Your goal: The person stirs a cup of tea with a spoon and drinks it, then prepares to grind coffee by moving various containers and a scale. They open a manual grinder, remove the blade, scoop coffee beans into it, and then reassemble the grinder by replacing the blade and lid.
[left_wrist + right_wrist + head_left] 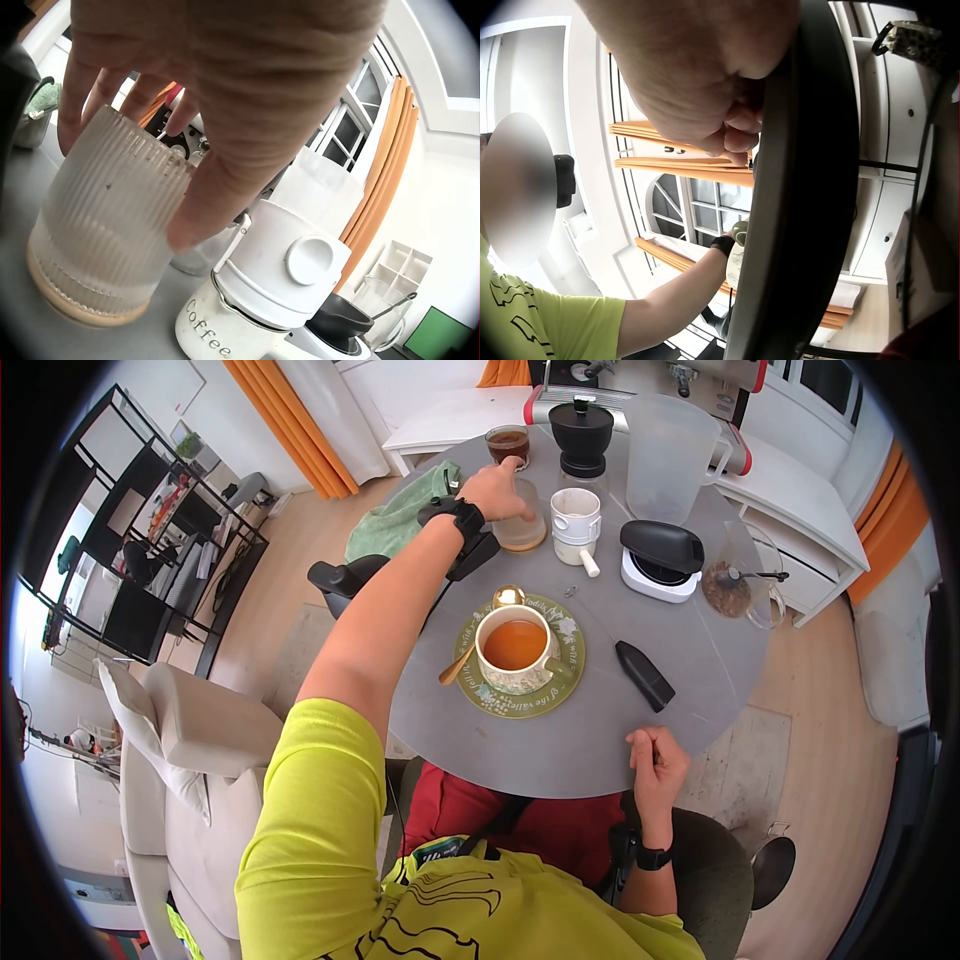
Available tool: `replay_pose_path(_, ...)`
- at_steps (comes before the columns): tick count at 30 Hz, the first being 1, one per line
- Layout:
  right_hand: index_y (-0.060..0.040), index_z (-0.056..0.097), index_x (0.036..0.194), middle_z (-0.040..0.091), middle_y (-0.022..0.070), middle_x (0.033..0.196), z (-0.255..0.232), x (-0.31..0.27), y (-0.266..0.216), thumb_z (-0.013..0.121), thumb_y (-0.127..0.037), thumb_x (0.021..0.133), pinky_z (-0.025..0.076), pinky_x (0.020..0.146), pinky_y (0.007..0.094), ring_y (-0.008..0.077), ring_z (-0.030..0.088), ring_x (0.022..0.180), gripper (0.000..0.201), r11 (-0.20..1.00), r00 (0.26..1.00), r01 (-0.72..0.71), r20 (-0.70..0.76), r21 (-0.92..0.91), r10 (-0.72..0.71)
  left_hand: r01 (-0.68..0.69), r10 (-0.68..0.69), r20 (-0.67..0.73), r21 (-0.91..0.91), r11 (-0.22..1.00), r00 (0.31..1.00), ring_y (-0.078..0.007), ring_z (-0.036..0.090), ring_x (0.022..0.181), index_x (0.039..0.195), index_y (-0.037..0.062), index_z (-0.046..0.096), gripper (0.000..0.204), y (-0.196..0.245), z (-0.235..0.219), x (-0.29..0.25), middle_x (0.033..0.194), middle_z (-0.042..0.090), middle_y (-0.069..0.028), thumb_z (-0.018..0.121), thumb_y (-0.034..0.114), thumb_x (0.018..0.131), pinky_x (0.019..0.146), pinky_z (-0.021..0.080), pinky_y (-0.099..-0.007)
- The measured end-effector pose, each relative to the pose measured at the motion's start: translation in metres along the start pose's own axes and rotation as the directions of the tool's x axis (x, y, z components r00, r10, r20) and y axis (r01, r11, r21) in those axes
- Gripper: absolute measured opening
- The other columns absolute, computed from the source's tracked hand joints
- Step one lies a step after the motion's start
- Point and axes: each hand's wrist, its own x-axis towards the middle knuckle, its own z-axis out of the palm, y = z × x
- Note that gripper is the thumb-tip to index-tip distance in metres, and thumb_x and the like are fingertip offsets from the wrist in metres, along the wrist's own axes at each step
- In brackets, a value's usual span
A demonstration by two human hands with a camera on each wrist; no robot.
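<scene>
My left hand reaches across to a clear ribbed glass, gripping it near the rim. In the left wrist view the thumb lies along the near side of the ribbed glass, fingers on its far side, partly hidden. The glass stands upright with a pale layer at its base. At the table's near right edge, my right hand has loosely curled fingers and holds nothing. The black frother lies above it. A cup of amber drink sits on a green saucer with a gold spoon.
Behind the left hand stands a glass of dark drink. Right of the ribbed glass are a white Coffee pot, a black grinder, a tall clear pitcher and a white scale. A green cloth lies at left.
</scene>
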Motion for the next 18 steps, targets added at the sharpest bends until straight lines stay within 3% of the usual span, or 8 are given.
replay_pose_path(9, -0.0005, 0.062, 0.079, 0.050, 0.0020, 0.056, 0.000, -0.001, -0.001, 0.061, -0.007, 0.091, 0.035, 0.048, 0.0245, 0.0087, 0.047, 0.049, 0.014, 1.000, 1.000, -0.001, -0.009, -0.012, 0.001, 0.048, -0.057, 0.111, 0.085, 0.995, 0.992, -0.0382, 0.048, 0.124, 0.147, 0.0053, 0.028, 0.113, 0.005, -0.003, 0.003, 0.136, 0.045, -0.0270, 0.083, 0.048, 0.057, 0.103, 0.041, -0.0408)
replay_pose_path(11, -0.0005, 0.062, 0.079, 0.050, 0.0022, 0.056, 0.000, -0.001, -0.001, 0.061, -0.006, 0.091, 0.035, 0.048, 0.0245, 0.0089, 0.047, 0.049, 0.014, 1.000, 1.000, -0.004, -0.013, -0.012, 0.004, -0.176, 0.173, 0.074, 0.035, 0.984, 0.982, -0.0348, 0.045, 0.127, 0.150, 0.0097, 0.021, 0.116, 0.016, -0.012, 0.000, 0.140, 0.042, -0.0217, 0.082, 0.050, 0.060, 0.109, 0.033, -0.0453)
replay_pose_path(12, -0.0005, 0.062, 0.079, 0.050, 0.0023, 0.056, 0.000, 0.000, -0.002, 0.061, -0.006, 0.091, 0.035, 0.049, 0.0246, 0.0091, 0.047, 0.049, 0.014, 1.000, 1.000, 0.000, -0.007, -0.016, 0.000, -0.175, 0.172, 0.075, 0.037, 0.984, 0.982, -0.0348, 0.045, 0.127, 0.150, 0.0097, 0.021, 0.116, 0.028, -0.018, -0.005, 0.140, 0.042, -0.0217, 0.082, 0.050, 0.060, 0.109, 0.033, -0.0453)
replay_pose_path(14, -0.0005, 0.062, 0.079, 0.051, 0.0023, 0.057, 0.001, -0.001, -0.002, 0.061, -0.006, 0.091, 0.035, 0.049, 0.0246, 0.0093, 0.046, 0.049, 0.013, 1.000, 1.000, 0.005, 0.005, -0.018, -0.005, -0.304, 0.298, 0.147, 0.015, 0.953, 0.943, -0.0349, 0.042, 0.132, 0.152, 0.0121, 0.017, 0.121, 0.053, -0.023, -0.013, 0.138, 0.047, -0.0198, 0.083, 0.049, 0.057, 0.107, 0.022, -0.0615)
replay_pose_path(16, 0.0006, 0.060, 0.079, 0.050, -0.0015, 0.059, 0.001, 0.000, -0.001, 0.057, -0.007, 0.095, 0.031, 0.048, 0.0209, 0.0032, 0.043, 0.052, 0.018, 0.998, 0.999, 0.045, 0.005, -0.039, -0.045, -0.277, 0.265, 0.187, 0.042, 0.960, 0.946, -0.0325, 0.043, 0.130, 0.152, 0.0148, 0.016, 0.116, 0.065, -0.018, -0.015, 0.138, 0.047, -0.0161, 0.081, 0.046, 0.061, 0.109, 0.019, -0.0612)
replay_pose_path(18, 0.0002, 0.061, 0.079, 0.050, 0.0013, 0.058, 0.000, -0.001, 0.003, 0.060, -0.006, 0.093, 0.033, 0.048, 0.0231, 0.0070, 0.044, 0.050, 0.015, 0.997, 0.998, 0.055, 0.002, -0.062, -0.055, -0.252, 0.232, 0.250, 0.050, 0.966, 0.940, -0.0306, 0.045, 0.128, 0.153, 0.0175, 0.015, 0.112, 0.069, -0.014, -0.011, 0.138, 0.047, -0.0103, 0.080, 0.035, 0.064, 0.110, 0.014, -0.0640)
